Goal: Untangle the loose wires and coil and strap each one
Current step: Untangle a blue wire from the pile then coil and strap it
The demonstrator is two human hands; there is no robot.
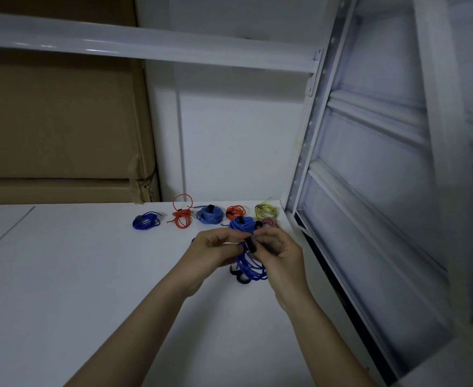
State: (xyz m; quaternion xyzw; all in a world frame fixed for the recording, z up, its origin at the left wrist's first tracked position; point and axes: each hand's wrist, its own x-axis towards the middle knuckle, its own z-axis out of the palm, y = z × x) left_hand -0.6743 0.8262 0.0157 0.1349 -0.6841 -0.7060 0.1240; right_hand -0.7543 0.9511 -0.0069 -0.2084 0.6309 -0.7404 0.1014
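Note:
Above the white tabletop [62, 275], my left hand [213, 248] and my right hand [281, 252] together hold a dark blue wire coil [250, 268]. A black strap [250, 245] wraps the top of the coil, pinched between the fingers of both hands. The coil's loops hang below my hands. Loose black straps [239, 275] lie on the table under the coil.
Strapped coils line the table's back edge: dark blue [145, 220], red [181, 215], light blue [210, 214], red [235, 211], yellow [266, 210], blue [242, 224], pink [270, 223]. Cardboard boxes [56, 121] stand at back left. A white metal shelf frame [369, 191] rises on the right.

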